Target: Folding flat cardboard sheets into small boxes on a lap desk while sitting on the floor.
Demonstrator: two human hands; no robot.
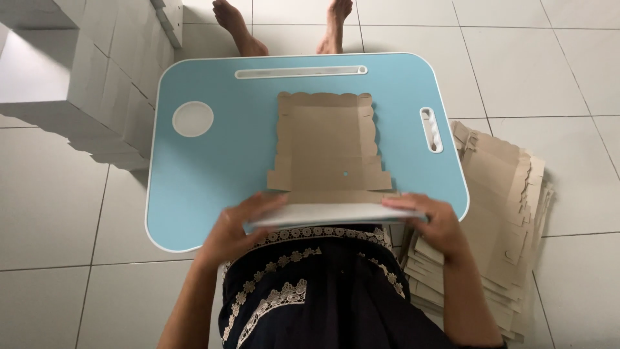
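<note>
A flat brown cardboard box blank (326, 142) with scalloped edges lies on a light blue lap table (219, 148). Its near flap (329, 214) is bent up toward me, showing a white side. My left hand (239, 229) grips the left end of that flap, fingers over its top edge. My right hand (429, 223) holds the right end the same way. Both hands sit at the table's near edge, above my dark lace-trimmed garment (323, 291).
A stack of flat brown box blanks (510, 213) lies on the tiled floor to my right. Folded white boxes (110, 71) are piled at the far left. Two bare feet (284, 26) rest beyond the table. The table has a round cup recess (192, 119) and a side handle slot (431, 129).
</note>
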